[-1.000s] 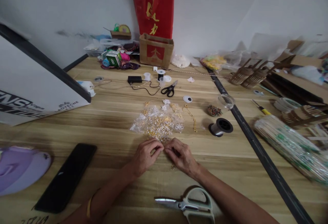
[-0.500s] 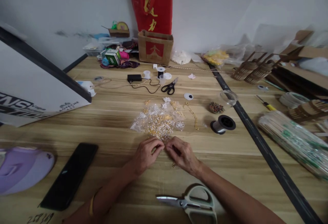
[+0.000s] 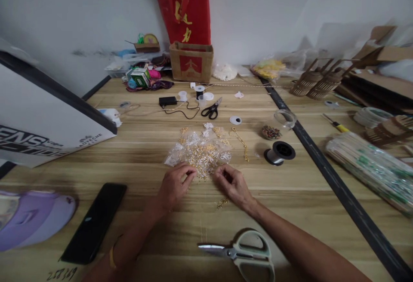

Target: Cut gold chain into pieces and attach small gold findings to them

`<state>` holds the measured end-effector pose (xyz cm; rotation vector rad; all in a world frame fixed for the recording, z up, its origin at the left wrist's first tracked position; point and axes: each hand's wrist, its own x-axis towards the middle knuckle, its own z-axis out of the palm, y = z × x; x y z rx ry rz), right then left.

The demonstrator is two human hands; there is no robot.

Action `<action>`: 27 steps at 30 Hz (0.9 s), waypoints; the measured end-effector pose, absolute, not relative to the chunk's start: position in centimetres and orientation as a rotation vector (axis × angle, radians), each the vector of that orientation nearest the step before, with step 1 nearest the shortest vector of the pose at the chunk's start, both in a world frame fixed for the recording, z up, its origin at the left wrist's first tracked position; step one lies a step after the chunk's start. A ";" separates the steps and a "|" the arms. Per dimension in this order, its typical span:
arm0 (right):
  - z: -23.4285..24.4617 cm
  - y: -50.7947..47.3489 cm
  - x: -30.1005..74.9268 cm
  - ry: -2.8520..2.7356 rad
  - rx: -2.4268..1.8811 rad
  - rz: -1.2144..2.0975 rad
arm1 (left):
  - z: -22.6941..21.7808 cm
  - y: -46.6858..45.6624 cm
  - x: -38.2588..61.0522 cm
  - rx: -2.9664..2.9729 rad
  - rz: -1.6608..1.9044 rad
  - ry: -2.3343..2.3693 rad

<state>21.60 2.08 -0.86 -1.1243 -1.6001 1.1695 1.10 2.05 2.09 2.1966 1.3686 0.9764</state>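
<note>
The left hand (image 3: 176,187) and right hand (image 3: 234,187), together a moment ago, have parted, so their joint work seems paused; whether either grips anything I cannot tell. Trinkets (image 3: 204,158) lie just beyond at 12 o'clock. Outward: handwritten "258369" (image 3: 62,274) on the table (image 3: 135,146) at 8, "ENS" on the box (image 3: 41,105) at 10, gold characters on the bag (image 3: 196,11) at 12.

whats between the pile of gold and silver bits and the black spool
In the head view, a gold chain lies between the pile and the spool, nearer the pile; a small, faint clear scrap seems to sit by the spool.
</note>
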 end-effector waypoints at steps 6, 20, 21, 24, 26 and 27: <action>-1.6 2.7 21.9 -1.467 -1.116 1.270 | 2.7 2.8 0.5 2.245 0.868 1.438; -1.6 2.7 21.8 -1.485 -1.107 1.291 | 1.5 2.8 0.8 2.470 0.454 1.316; -1.6 2.6 21.8 -1.490 -1.112 1.287 | 1.3 2.8 0.7 2.483 0.444 1.307; -1.5 2.6 21.8 -1.508 -1.114 1.278 | 1.0 3.1 0.7 2.507 0.433 1.274; -1.5 2.6 21.8 -1.513 -1.112 1.275 | 1.0 3.3 0.6 2.519 0.416 1.262; -1.5 2.6 21.8 -1.514 -1.113 1.277 | 1.0 3.4 0.6 2.529 0.411 1.256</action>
